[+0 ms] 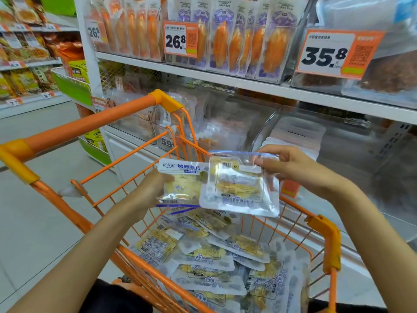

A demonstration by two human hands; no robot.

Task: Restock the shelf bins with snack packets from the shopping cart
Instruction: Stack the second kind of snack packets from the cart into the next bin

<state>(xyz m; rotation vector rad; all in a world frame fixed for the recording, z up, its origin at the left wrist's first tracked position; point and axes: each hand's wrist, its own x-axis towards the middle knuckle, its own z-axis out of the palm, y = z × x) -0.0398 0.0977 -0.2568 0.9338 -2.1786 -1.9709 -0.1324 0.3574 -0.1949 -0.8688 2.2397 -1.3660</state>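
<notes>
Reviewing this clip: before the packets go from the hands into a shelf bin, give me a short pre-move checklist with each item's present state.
1. Left hand grips its snack packets: ok.
2. Right hand pinches the top edge of its packet: ok.
3. Held packets clear of the cart rim: ok, both sit above the cart.
4. Clear bin behind the right hand has room: cannot tell, contents blurred.
5. Bin's product matches the held packets: cannot tell.
6. More stock left in the cart: ok, many packets remain.
</notes>
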